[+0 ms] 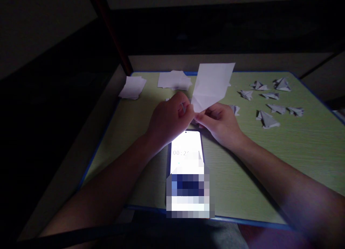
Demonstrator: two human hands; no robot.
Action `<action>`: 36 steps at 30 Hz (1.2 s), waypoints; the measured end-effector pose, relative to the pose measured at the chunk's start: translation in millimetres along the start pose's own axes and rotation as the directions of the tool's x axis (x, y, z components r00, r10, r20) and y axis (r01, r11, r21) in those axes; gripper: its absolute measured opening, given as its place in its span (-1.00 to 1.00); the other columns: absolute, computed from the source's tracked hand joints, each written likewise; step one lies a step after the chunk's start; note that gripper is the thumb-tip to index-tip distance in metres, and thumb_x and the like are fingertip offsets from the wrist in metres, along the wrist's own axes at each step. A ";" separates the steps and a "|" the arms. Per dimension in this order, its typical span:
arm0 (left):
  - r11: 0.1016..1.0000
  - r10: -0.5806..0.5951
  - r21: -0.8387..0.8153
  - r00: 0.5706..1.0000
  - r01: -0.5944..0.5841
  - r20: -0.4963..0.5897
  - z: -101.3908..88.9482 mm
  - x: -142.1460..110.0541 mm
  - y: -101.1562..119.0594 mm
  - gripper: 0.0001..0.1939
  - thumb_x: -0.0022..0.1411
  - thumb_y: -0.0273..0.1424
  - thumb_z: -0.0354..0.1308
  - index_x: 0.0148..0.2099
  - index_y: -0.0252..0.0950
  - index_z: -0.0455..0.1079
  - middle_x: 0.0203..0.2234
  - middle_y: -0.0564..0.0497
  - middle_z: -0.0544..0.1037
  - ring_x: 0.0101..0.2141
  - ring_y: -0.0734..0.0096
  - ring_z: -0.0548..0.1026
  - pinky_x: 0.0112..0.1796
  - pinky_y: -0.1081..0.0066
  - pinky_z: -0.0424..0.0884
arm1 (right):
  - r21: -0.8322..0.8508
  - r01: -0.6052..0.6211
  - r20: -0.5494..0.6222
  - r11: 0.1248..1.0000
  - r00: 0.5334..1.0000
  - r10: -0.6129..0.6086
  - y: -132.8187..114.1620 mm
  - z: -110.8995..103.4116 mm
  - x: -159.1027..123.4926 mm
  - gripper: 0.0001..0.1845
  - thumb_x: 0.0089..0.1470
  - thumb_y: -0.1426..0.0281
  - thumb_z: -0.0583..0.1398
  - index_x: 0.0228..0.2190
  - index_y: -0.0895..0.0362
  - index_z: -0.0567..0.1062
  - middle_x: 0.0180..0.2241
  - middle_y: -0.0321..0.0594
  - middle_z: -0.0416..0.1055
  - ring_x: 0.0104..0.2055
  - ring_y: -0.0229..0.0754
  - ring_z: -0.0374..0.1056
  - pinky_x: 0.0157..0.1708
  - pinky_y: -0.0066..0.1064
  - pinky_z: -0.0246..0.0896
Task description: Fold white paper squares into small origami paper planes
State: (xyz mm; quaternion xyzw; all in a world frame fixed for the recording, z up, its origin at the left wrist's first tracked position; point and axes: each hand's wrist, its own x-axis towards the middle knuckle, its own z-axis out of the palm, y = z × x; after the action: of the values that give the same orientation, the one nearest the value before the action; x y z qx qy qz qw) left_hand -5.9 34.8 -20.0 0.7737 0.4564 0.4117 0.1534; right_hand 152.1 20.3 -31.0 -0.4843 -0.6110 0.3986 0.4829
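Note:
A sheet of white paper (212, 81) stands upright above the middle of the table, with a crease near its lower corner. My left hand (172, 114) pinches that lower corner from the left, its fingers curled. From the right, my right hand (219, 123) has its thumb and finger closed at the same corner, almost touching the left fingertips. Just below both hands lies a lit phone (185, 144) showing timer digits; its lower part is blurred out.
Loose white sheets (133, 87) lie at the back left, beside another paper stack (172, 80). Several small folded paper pieces (266, 119) are spread over the right side. The green table (302, 162) has a blue edge, with dark panels behind and to the left.

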 end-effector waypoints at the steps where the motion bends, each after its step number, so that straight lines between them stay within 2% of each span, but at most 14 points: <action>1: 1.000 0.004 0.001 1.000 -0.004 -0.002 0.4 -0.2 -0.3 -0.87 0.18 -0.44 0.07 -0.42 -0.25 0.23 -0.65 0.16 0.29 -0.62 0.56 0.24 -0.55 0.42 0.06 | 0.000 0.000 -0.001 1.000 1.000 0.000 0.5 0.0 0.1 -0.75 -0.10 0.34 0.27 -0.68 0.13 0.38 -0.69 -0.35 0.31 -0.63 -0.36 0.15 -0.61 -0.44 -0.02; 12: 1.000 -0.013 -0.003 1.000 0.013 0.023 1.0 -1.0 1.5 -0.86 0.14 -0.47 0.14 -0.38 -0.24 0.20 -0.69 0.20 0.25 -0.65 0.57 0.22 -0.55 0.43 0.07 | 0.026 -0.031 0.005 0.999 1.000 0.030 0.2 0.2 0.8 -0.61 -0.16 0.19 0.36 -0.70 0.13 0.34 -0.71 -0.37 0.25 -0.64 -0.38 0.10 -0.64 -0.44 -0.07; 23: 0.999 0.007 -0.037 0.998 -0.004 0.064 -0.8 -1.1 1.9 -0.87 0.18 -0.48 0.12 -0.37 -0.24 0.19 -0.70 0.22 0.25 -0.67 0.59 0.22 -0.57 0.44 0.08 | 0.050 -0.041 0.014 0.998 0.999 0.040 2.3 -0.6 0.2 -0.65 -0.15 0.24 0.35 -0.69 0.13 0.34 -0.70 -0.38 0.24 -0.63 -0.38 0.11 -0.62 -0.44 -0.06; 30: 0.985 -0.022 -0.168 0.999 0.027 0.036 3.5 -0.7 -1.0 -0.86 0.17 -0.49 0.10 -0.39 -0.25 0.18 -0.69 0.22 0.23 -0.66 0.61 0.22 -0.60 0.49 0.06 | 0.035 -0.044 0.012 0.998 0.999 0.044 0.4 -0.5 0.3 -0.70 -0.13 0.27 0.30 -0.69 0.13 0.35 -0.69 -0.35 0.26 -0.63 -0.35 0.13 -0.61 -0.42 -0.04; 34: 0.954 -0.082 -0.282 0.994 0.101 0.078 5.3 -0.4 -1.5 -0.86 0.19 -0.46 0.08 -0.40 -0.24 0.17 -0.71 0.22 0.19 -0.67 0.60 0.21 -0.62 0.49 0.05 | 0.050 -0.053 0.017 0.997 0.999 0.052 -1.9 -0.6 0.5 -0.75 -0.14 0.29 0.28 -0.66 0.13 0.36 -0.68 -0.35 0.28 -0.63 -0.34 0.14 -0.60 -0.42 -0.02; 36: 0.949 -0.078 -0.300 0.993 0.100 0.085 4.7 -0.6 -1.1 -0.85 0.18 -0.46 0.08 -0.41 -0.23 0.16 -0.71 0.22 0.19 -0.67 0.59 0.20 -0.62 0.50 0.04 | 0.049 -0.053 0.022 0.997 0.998 0.052 -2.4 -0.8 0.5 -0.75 -0.14 0.29 0.28 -0.66 0.13 0.36 -0.68 -0.35 0.28 -0.63 -0.34 0.14 -0.60 -0.42 -0.02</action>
State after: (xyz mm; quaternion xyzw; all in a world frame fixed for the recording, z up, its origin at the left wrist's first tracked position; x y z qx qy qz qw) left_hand -3.0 35.6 -23.9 0.7339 0.4165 0.4414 0.3050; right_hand 152.4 20.4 -28.4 -0.4841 -0.5930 0.4311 0.4776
